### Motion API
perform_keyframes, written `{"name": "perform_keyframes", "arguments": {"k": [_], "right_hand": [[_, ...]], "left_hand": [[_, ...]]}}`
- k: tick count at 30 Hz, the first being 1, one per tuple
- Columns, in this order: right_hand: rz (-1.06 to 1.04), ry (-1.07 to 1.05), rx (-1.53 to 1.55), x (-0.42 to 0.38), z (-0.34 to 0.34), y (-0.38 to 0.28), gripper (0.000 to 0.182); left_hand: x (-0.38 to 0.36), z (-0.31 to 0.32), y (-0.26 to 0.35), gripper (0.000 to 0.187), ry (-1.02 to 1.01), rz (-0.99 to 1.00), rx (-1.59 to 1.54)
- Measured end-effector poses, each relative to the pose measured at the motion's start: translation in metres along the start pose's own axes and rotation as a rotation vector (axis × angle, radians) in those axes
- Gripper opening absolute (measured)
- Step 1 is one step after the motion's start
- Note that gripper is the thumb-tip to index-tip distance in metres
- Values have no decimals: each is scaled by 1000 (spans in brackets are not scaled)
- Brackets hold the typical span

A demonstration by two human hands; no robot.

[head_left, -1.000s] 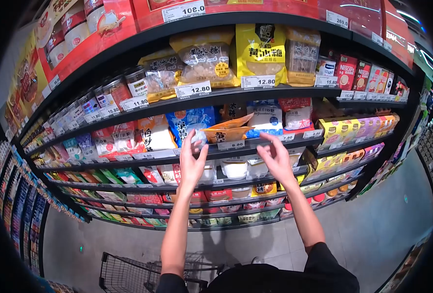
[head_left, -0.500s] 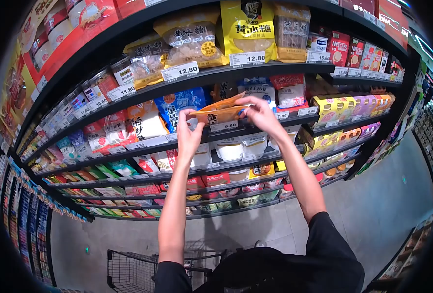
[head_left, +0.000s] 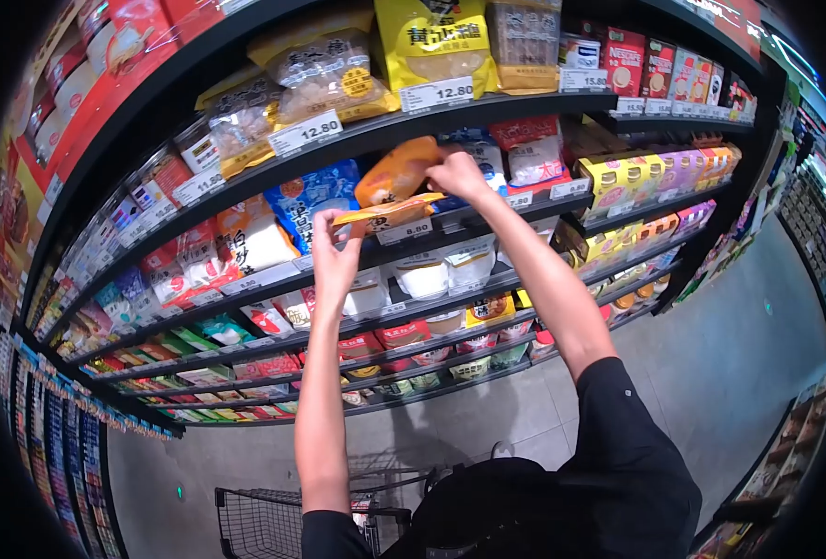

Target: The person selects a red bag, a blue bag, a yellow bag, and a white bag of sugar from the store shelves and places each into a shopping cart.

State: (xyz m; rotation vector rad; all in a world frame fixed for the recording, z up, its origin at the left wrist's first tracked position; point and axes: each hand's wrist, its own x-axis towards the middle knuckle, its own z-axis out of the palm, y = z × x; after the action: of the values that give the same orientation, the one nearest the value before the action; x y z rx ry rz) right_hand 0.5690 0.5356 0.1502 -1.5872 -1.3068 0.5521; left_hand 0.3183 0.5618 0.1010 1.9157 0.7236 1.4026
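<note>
In front of the second shelf, my left hand [head_left: 335, 253] pinches the left end of an orange sugar bag [head_left: 385, 215], which is seen nearly edge-on. My right hand [head_left: 459, 177] is closed at the right edge of another orange sugar bag [head_left: 396, 173], standing tilted just behind the first. Its fingertips are partly hidden. A blue sugar bag [head_left: 318, 197] sits on the shelf to the left. Beneath the front bag is a price tag [head_left: 403, 230] reading 8.80.
Above, yellow rock sugar bags [head_left: 439, 47] line the upper shelf over a 12.80 tag. White pouches [head_left: 420, 277] stand on the shelf below. Yellow boxed drinks [head_left: 618, 180] are to the right. A black shopping cart [head_left: 259, 517] stands on the floor behind the arms.
The two orange bags have come apart, the rear one now raised and showing more of its face. My right hand has risen with it. The view has shifted slightly.
</note>
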Motion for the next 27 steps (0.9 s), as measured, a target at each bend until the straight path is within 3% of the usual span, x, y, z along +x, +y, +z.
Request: {"name": "perform_keyframes", "arguments": {"k": [2, 4, 9, 13, 18, 20, 21, 22, 24, 26, 27], "right_hand": [[31, 90, -35, 11, 8, -2, 41], [-135, 243, -105, 21, 16, 5, 46], [-95, 355, -128, 24, 11, 5, 49], [-209, 381, -83, 25, 5, 5, 48], [-124, 393, -251, 63, 39, 11, 55], [-58, 195, -44, 74, 40, 8, 61], [-305, 179, -118, 73, 39, 16, 65], [-307, 182, -116, 75, 33, 22, 65], [-400, -133, -4, 78, 22, 35, 67], [-373, -141, -6, 75, 16, 29, 67], [-245, -185, -68, 63, 9, 13, 68]], "left_hand": [[-1, 0, 2, 28, -15, -4, -17], [-1, -1, 4, 28, -55, -52, -57], [-3, -2, 0, 38, -73, -14, -30], [-5, -2, 5, 47, -80, -24, 9], [-6, 0, 2, 51, -95, -10, 44], [-8, 1, 4, 53, -98, -1, 52], [-9, 1, 5, 54, -99, -7, 48], [-9, 0, 6, 54, -98, -11, 43], [-10, -3, 7, 55, -96, -17, 44], [-10, -1, 7, 55, -98, -24, 42], [-10, 0, 7, 56, -100, -7, 63]]}}
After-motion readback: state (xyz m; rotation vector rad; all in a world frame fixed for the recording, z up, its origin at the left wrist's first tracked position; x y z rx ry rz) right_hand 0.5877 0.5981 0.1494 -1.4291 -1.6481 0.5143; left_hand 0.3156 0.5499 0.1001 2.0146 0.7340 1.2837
